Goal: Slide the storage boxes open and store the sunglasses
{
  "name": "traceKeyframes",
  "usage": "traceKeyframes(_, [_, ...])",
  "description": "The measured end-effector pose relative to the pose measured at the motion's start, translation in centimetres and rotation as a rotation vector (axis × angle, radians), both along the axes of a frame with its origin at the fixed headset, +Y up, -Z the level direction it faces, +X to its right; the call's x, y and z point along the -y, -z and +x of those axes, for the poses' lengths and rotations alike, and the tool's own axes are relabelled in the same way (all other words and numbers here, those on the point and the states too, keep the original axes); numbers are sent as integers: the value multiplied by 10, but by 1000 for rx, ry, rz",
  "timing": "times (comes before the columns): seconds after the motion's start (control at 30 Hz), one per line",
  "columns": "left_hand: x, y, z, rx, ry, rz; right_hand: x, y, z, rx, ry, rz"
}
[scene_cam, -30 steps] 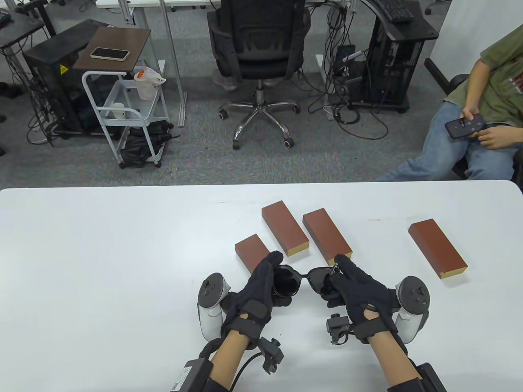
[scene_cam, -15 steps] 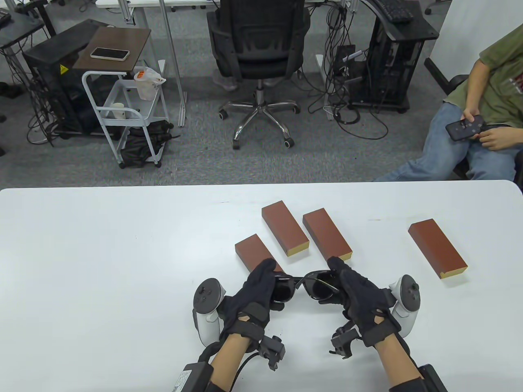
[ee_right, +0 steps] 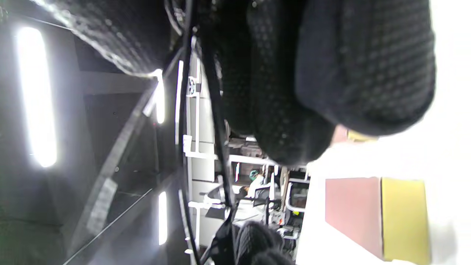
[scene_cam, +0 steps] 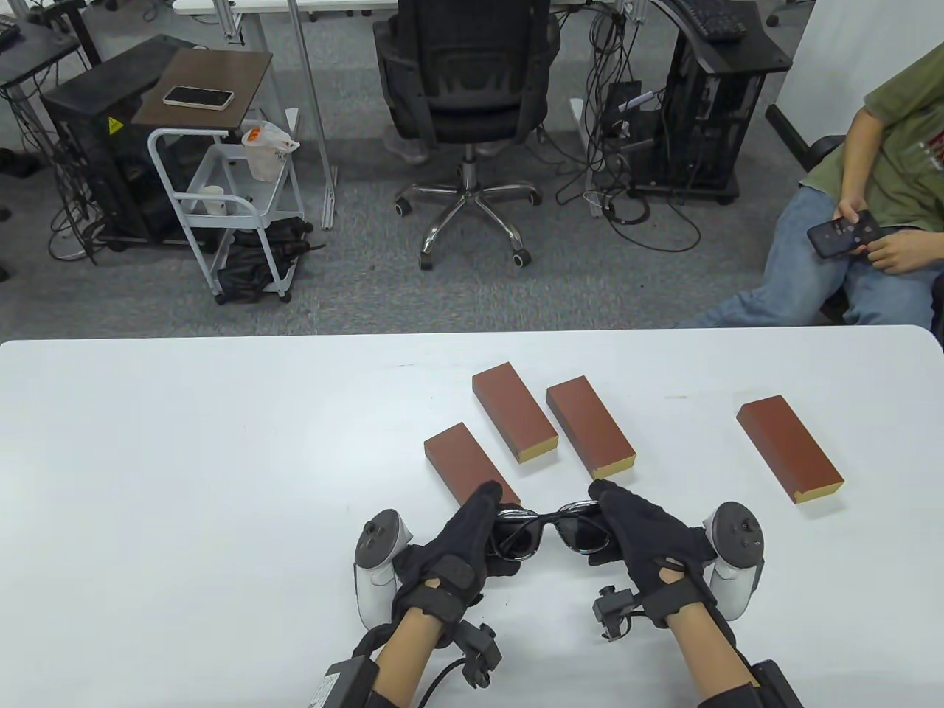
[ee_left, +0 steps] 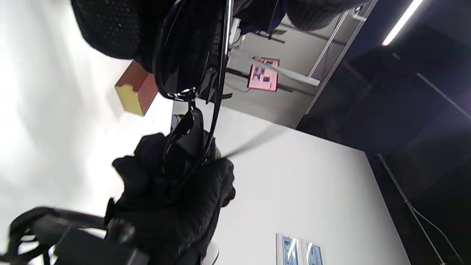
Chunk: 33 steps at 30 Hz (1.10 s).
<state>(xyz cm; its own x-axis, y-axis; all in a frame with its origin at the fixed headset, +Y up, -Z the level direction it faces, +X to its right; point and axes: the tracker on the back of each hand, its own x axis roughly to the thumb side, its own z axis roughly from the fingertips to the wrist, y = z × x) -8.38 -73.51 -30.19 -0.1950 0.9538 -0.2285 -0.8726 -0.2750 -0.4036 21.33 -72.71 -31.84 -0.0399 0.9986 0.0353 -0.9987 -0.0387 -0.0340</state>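
table view: glossy sunglasses, knit-gloved hands

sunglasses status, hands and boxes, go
Left hand and right hand both grip the sunglasses above the table. Four brown boxes all look shut. Nothing blocking.

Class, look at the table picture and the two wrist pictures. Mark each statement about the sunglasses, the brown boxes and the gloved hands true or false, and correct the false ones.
1. Both hands hold the sunglasses. True: left hand and right hand each grip one side.
2. Six storage boxes lie on the table. False: four.
3. The far-right box lies apart from the other three. True.
4. The sunglasses lie inside a box. False: they are held between the hands.
5. A phone lies on the white table. False: none does.
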Motion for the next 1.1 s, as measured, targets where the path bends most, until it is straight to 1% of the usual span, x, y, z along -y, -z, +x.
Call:
traceKeyframes(0.17, [-1, 3, 0, 32, 113, 33, -2, 0, 5, 33, -82, 24])
traceKeyframes(0.23, [1, 4, -2, 10, 164, 39, -5, -1, 6, 41, -148, 50])
traceKeyframes(0.27, [2, 4, -3, -5, 184, 47, -8, -1, 5, 39, -190, 83])
traceKeyframes(0.33, [4, 4, -4, -36, 212, 51, -17, -4, 2, 37, -385, 189])
traceKeyframes(0.4, [7, 4, -4, -28, 239, 47, -31, -10, -8, 9, -663, 392])
traceKeyframes(0.47, [11, 5, -3, -23, 263, 45, -41, -16, -21, -68, -888, 560])
traceKeyframes(0.5, [12, 5, -2, -9, 272, 41, -43, -20, -29, -106, -972, 615])
traceKeyframes(0.57, [14, 5, -1, 16, 279, 51, -44, -25, -43, -151, -1030, 670])
traceKeyframes(0.6, [15, 5, 0, 26, 276, 53, -43, -27, -50, -195, -1046, 669])
traceKeyframes(0.67, [15, 5, 2, 43, 270, 60, -40, -31, -62, -225, -1125, 691])
traceKeyframes(0.73, [16, 5, 2, 38, 307, 75, -39, -36, -73, -186, -1259, 751])
traceKeyframes(0.8, [17, 7, 0, 53, 345, 94, -37, -40, -80, -147, -1353, 789])
traceKeyframes(0.87, [17, 9, -2, 47, 416, 112, -33, -40, -87, -127, -1421, 789])
traceKeyframes(0.9, [15, 9, -4, 26, 464, 126, -31, -40, -88, -129, -1433, 772])
traceKeyframes(0.97, [8, 8, -13, -71, 619, 197, -21, -37, -91, -156, -1449, 721])
traceKeyframes(1.1, [-13, 6, -30, -256, 871, 375, -3, -32, -95, -285, -1512, 577])
